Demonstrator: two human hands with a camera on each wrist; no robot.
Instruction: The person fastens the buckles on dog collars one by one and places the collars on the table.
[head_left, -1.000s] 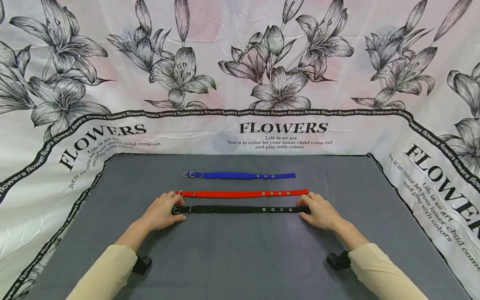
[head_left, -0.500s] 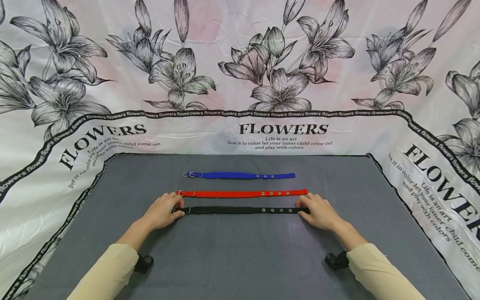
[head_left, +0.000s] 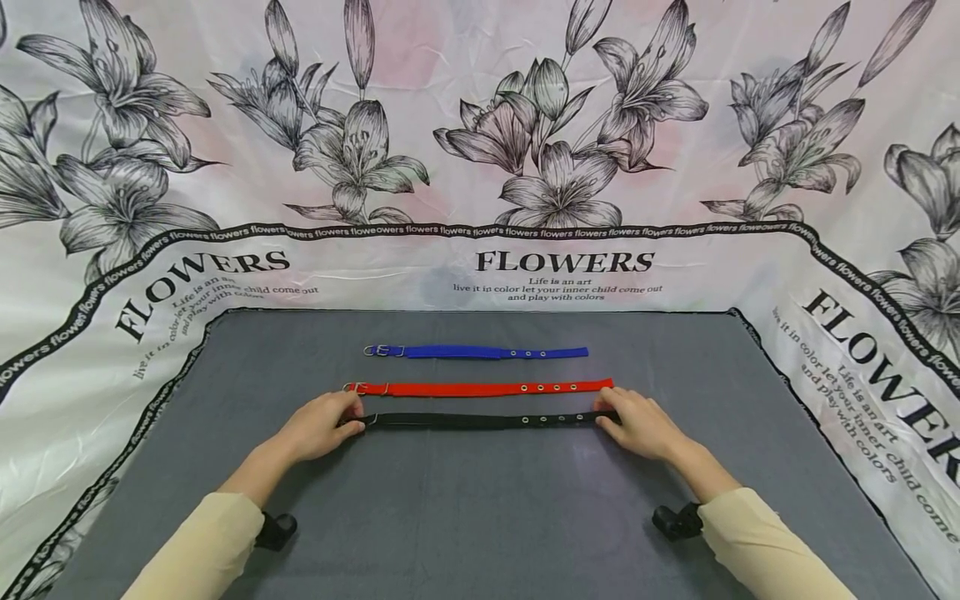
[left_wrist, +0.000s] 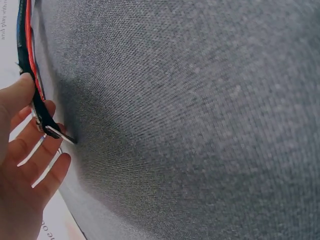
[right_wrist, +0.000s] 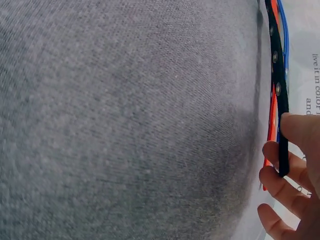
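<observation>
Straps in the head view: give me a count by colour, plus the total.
Blue strap: 1
Red strap: 1
Black strap, held at its ends by the left hand and right hand: 1
Total: 3

Matt black strap (head_left: pixel 450 422), metal buckle (left_wrist: pixel 61 135)

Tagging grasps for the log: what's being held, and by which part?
The black strap, by both ends: the left hand pinches it near the buckle, the right hand at the tip past the eyelets.
</observation>
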